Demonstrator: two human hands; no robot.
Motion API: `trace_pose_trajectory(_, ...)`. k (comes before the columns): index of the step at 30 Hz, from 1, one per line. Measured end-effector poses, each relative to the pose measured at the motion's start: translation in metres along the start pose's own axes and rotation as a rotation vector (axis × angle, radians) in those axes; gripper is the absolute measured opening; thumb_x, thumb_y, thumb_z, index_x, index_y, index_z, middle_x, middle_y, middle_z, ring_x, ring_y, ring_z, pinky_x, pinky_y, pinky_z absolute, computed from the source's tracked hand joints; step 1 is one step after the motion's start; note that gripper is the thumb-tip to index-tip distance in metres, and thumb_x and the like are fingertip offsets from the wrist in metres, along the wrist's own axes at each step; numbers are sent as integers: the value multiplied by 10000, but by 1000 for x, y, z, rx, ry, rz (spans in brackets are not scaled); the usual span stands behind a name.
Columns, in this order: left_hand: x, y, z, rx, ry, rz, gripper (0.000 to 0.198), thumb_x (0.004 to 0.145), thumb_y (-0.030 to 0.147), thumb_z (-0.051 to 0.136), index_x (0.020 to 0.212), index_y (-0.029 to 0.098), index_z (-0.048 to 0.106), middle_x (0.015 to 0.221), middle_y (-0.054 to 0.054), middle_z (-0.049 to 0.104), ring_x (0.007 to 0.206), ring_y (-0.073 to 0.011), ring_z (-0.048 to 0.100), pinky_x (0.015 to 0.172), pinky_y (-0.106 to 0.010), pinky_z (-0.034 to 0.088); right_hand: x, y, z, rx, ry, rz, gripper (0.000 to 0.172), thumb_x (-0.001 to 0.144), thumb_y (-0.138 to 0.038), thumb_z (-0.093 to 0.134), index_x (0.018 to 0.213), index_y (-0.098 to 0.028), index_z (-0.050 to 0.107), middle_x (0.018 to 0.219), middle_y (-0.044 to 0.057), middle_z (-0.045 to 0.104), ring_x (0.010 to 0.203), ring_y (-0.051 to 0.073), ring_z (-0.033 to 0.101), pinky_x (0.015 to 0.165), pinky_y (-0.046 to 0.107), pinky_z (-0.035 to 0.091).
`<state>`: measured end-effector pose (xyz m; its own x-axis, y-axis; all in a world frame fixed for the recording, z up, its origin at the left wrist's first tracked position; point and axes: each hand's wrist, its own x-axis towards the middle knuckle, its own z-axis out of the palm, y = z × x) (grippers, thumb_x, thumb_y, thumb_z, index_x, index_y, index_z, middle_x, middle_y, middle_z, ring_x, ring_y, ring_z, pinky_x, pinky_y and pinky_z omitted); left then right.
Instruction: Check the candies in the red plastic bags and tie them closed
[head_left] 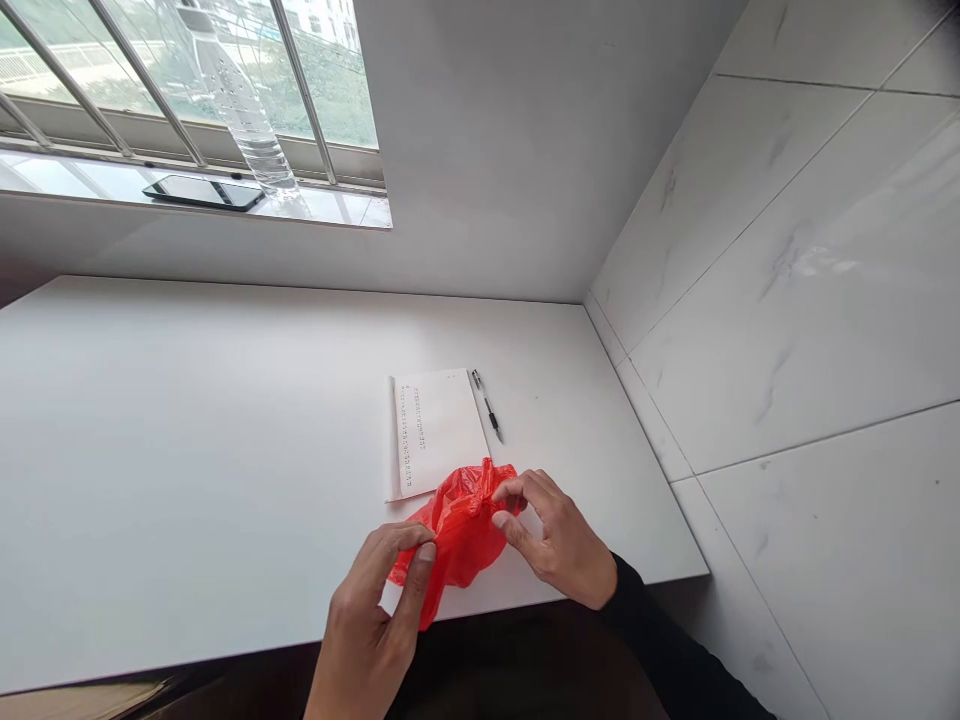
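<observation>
A crumpled red plastic bag (469, 545) lies at the front edge of the white table, its contents hidden. My left hand (382, 595) pinches a strip of the bag on its left side between thumb and fingers. At the bag's upper right, my right hand (551, 530) has its fingers curled, with thumb and fingertips apart beside the plastic. Behind the bag, partly covered by it, is an open notebook (450, 420) with small handwriting along its left side. A black and clear pen (489, 408) rests just right of the notebook.
The white table (195, 430) meets a grey wall behind and a marble-tiled wall (810, 300) on the right. On the barred window's sill sit a phone (202, 192) and a clear water bottle (244, 115). The table's front edge runs just below my hands.
</observation>
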<state>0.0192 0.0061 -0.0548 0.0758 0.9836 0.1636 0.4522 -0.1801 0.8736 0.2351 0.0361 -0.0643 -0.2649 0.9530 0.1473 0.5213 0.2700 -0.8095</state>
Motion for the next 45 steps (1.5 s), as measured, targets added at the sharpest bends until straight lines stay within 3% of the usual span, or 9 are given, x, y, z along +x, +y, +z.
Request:
trace_pose_trajectory(6,-2,-2,1,-56,-77,-36,192,1002,356,531,1080,251,671,1107,-75,693,898,-193,671,691,-258,575,2,2,4,-42,-3,-11,120,981,-231,563,863,-238,580,838,-1,657,803,186,579,809,367,478)
trace_pose_trajectory(9,-3,-2,1,-77,-88,-50,181,1004,357,535,1087,266,668,1111,-60,689,904,-178,665,683,-238,565,2,2,5,-11,-3,27,13,968,-251,599,956,-248,603,859,-4,658,816,187,588,810,359,475)
trace_pose_trajectory(18,-7,-9,-1,-110,-96,-100,169,1005,370,533,1086,285,655,1025,-25,665,845,-158,642,645,-222,536,1,8,3,-33,19,40,102,960,-197,560,867,-239,568,789,-19,610,757,170,543,772,332,452)
trace_pose_trajectory(27,-9,-10,0,-68,-93,-56,101,980,360,584,1027,297,647,1075,1,690,1002,-173,664,849,-266,564,5,6,10,-57,-31,24,138,935,-177,596,815,-234,558,753,-34,606,736,162,541,806,344,428)
trace_pose_trajectory(32,29,-47,-5,238,152,44,352,1016,370,484,1343,296,591,1463,-81,530,1417,-278,425,1146,-476,405,5,11,11,-29,-58,65,118,938,-181,593,839,-236,563,779,-38,610,749,155,529,780,319,426)
trace_pose_trajectory(35,61,-79,-2,424,171,82,461,1002,389,474,1400,189,595,1580,-189,386,1519,-399,221,1199,-640,229,3,12,13,-16,-77,74,92,954,-206,588,867,-237,581,812,-34,632,775,158,548,798,323,425)
trace_pose_trajectory(39,79,-101,-4,399,86,93,336,978,410,510,1132,269,773,1603,-113,399,1529,-426,201,1202,-689,160,-1,14,15,28,-87,110,115,978,-353,600,1036,-259,634,834,-24,652,782,176,569,820,345,431)
trace_pose_trajectory(42,72,-98,-16,333,96,78,463,1027,425,403,799,278,779,1480,-46,560,1499,-339,310,1175,-607,321,-3,17,16,46,-92,162,300,939,-481,647,1153,-271,640,786,-21,634,761,190,565,795,349,439)
trace_pose_trajectory(45,60,-79,-25,279,112,38,442,1034,443,394,837,271,750,1362,-59,633,1401,-305,439,1086,-549,450,-3,18,20,22,-95,160,234,918,-431,685,1077,-262,657,768,-24,634,741,184,559,786,346,438)
